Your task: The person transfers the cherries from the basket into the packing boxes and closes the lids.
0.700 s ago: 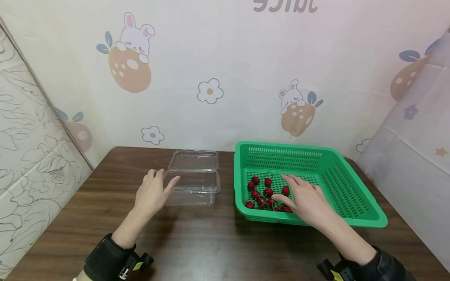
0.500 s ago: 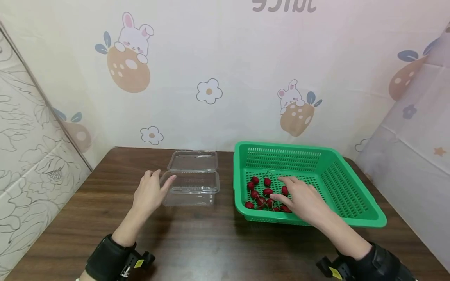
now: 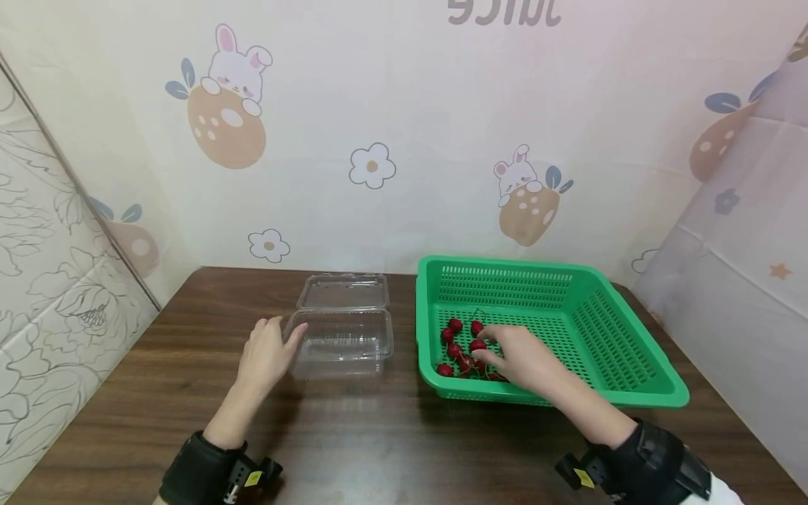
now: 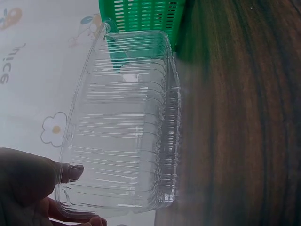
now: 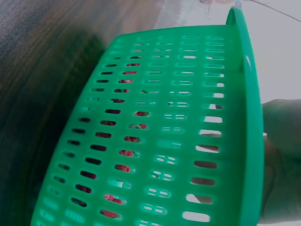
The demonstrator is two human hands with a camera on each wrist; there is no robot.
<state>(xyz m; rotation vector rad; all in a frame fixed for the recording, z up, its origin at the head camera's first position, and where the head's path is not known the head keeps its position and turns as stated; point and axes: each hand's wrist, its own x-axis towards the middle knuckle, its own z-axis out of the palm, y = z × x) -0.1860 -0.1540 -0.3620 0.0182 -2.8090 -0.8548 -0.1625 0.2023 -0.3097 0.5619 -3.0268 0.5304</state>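
My left hand (image 3: 265,356) grips the left rim of a clear plastic clamshell box (image 3: 341,337), its lid (image 3: 344,291) folded back towards the wall. In the left wrist view, the thumb (image 4: 73,173) lies over the rim of the box (image 4: 117,127), with fingertips below it. Inside the green basket (image 3: 637,337), my right hand (image 3: 520,358) hovers over several red cherries (image 3: 454,351) with thin stems. Its thumb and index finger are apart, their tips right by a cherry (image 3: 477,346). The basket wall (image 5: 160,122) hides the fingertips from the right wrist camera.
Basket and box stand side by side on a dark wooden table (image 3: 379,449), the basket on the right. Behind them is a printed wall cloth (image 3: 435,140). Most cherries lie in the basket's left part. Each wrist carries a black camera strap (image 3: 205,466).
My right hand has moved left, further over the cherries. The left hand has closed in on the box rim, and the front of the box has shifted slightly.
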